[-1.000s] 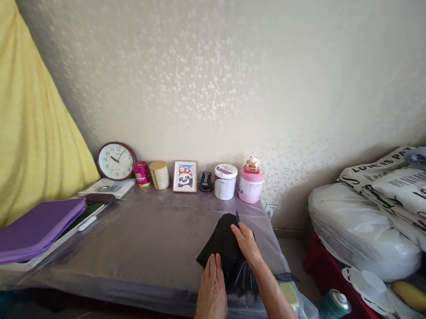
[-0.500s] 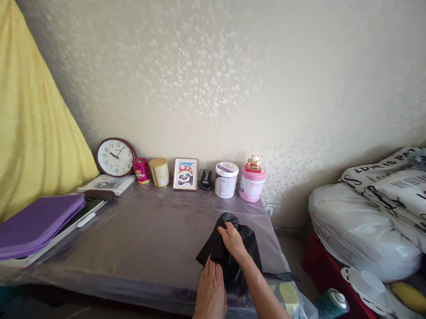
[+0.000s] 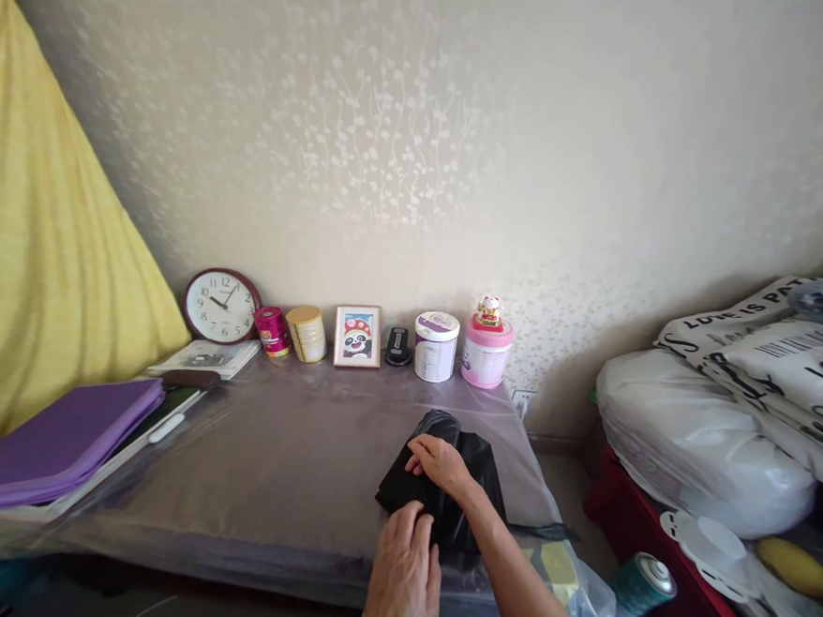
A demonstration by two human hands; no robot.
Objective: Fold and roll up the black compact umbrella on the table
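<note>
A black bag or cloth (image 3: 480,473) lies bunched near the front right of the covered table (image 3: 266,450). My left hand (image 3: 403,563) rests at its front left edge, fingers bent and a little apart, with the fingertips on the black material. Over the middle of the bundle is my right hand (image 3: 439,464), its fingers curled on top of the dark folds; whether it pinches any of the material is hard to tell. A thin black strip trails from the bundle toward the table's right edge.
Along the wall stand a clock (image 3: 221,306), tins, a picture frame (image 3: 357,336), a white tub (image 3: 437,346) and a pink tub (image 3: 486,352). Purple folders (image 3: 68,436) lie at left. A spray can (image 3: 642,584) and white bags (image 3: 696,448) are at right.
My right hand has shifted slightly left and down over the black bundle. My left hand has drawn back a little toward me, its fingers more bent and spread.
</note>
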